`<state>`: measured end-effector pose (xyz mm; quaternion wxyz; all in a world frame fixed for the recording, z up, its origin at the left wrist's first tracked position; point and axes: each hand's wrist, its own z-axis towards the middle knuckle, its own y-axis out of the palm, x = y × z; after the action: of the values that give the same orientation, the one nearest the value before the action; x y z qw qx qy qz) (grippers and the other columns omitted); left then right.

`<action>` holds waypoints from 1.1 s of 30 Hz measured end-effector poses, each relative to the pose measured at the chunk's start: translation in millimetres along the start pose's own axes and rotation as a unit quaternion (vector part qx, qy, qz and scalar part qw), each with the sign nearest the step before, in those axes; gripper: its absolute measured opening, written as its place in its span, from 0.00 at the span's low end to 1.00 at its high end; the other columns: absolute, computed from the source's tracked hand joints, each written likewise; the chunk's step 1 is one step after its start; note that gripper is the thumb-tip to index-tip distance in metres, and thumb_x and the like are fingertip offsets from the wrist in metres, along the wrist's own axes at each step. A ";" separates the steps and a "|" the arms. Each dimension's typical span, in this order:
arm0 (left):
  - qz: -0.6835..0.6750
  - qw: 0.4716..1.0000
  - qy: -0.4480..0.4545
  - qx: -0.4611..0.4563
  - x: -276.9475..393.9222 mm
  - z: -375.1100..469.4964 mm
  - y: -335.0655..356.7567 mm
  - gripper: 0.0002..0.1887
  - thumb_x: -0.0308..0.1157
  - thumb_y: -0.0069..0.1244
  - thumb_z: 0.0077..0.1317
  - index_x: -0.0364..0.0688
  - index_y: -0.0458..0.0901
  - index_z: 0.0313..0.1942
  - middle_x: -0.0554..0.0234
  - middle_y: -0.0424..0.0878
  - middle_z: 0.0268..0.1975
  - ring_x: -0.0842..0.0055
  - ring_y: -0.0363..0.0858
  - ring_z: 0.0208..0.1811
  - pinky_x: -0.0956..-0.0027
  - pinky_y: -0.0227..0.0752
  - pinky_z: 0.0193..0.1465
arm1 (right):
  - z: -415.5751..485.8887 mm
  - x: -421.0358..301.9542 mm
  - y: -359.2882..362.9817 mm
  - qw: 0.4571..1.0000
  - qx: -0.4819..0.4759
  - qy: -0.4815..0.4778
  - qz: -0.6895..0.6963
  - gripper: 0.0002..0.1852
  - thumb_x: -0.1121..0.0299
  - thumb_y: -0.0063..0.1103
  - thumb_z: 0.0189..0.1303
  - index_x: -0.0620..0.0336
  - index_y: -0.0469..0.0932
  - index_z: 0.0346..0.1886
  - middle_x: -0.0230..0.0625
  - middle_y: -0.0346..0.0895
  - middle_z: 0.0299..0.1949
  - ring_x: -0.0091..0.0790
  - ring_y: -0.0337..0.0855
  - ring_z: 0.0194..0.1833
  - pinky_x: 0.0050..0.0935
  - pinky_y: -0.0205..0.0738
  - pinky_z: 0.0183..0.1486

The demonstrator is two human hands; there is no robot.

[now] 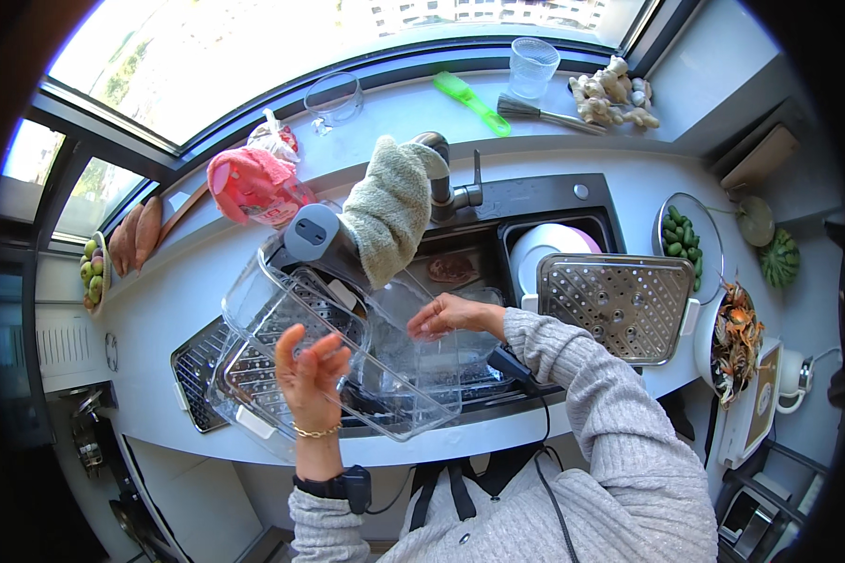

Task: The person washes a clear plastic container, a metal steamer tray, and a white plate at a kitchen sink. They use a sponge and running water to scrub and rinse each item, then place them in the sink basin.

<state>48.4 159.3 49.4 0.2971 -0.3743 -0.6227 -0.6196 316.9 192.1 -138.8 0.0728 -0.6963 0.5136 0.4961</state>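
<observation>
A large clear plastic container point(394, 366) lies tilted over the sink's left part and the perforated trays. At its near left edge my left hand point(313, 369) is raised with its fingers apart and slightly bent; whether it touches the edge is unclear. My right hand point(447, 315), fingers bent and close together, is over the container's right part; its fingertips show no clear hold. Beyond the hands, a green towel point(391, 211) hangs over the faucet point(458, 197), beside a grey plastic part point(311, 233). A brownish piece point(452, 269) lies in the sink.
A perforated metal tray point(612, 306) covers part of the right basin, near a white bowl point(546, 253). Cucumbers point(681, 243) and a bowl of crabs point(736, 338) stand right. A green brush point(472, 102), glass point(533, 67) and ginger point(609, 95) are on the sill.
</observation>
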 end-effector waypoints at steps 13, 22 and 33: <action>0.078 0.993 0.039 -0.074 -17.7 -48.7 -1.3 0.13 0.33 0.58 0.69 0.44 0.81 0.52 0.47 0.89 0.41 0.57 0.89 0.41 0.55 0.82 0.50 | 27.7 -1.3 7.2 0.959 0.102 0.017 0.264 0.18 0.78 0.49 0.72 0.69 0.74 0.62 0.52 0.78 0.59 0.48 0.83 0.57 0.46 0.85 0.56; 0.148 0.968 -0.072 -0.189 -2.7 -72.2 10.2 0.31 0.45 0.61 0.65 0.29 0.75 0.59 0.31 0.84 0.51 0.46 0.84 0.54 0.48 0.76 0.61 | 32.9 1.5 19.6 0.966 0.080 0.033 0.245 0.19 0.81 0.49 0.70 0.74 0.69 0.63 0.55 0.81 0.54 0.49 0.85 0.54 0.43 0.84 0.55; -0.015 0.993 -0.115 -0.020 38.3 -33.9 2.4 0.20 0.34 0.53 0.72 0.34 0.74 0.59 0.35 0.87 0.33 0.58 0.89 0.29 0.63 0.86 0.35 | 41.0 -37.7 -8.1 0.966 0.160 -0.098 0.175 0.19 0.81 0.52 0.66 0.70 0.75 0.60 0.48 0.82 0.54 0.41 0.85 0.53 0.38 0.84 0.55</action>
<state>26.5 129.2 84.6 0.2070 -0.4397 -0.6457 -0.5890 298.7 245.2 -133.6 0.1451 -0.5225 0.6905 0.4786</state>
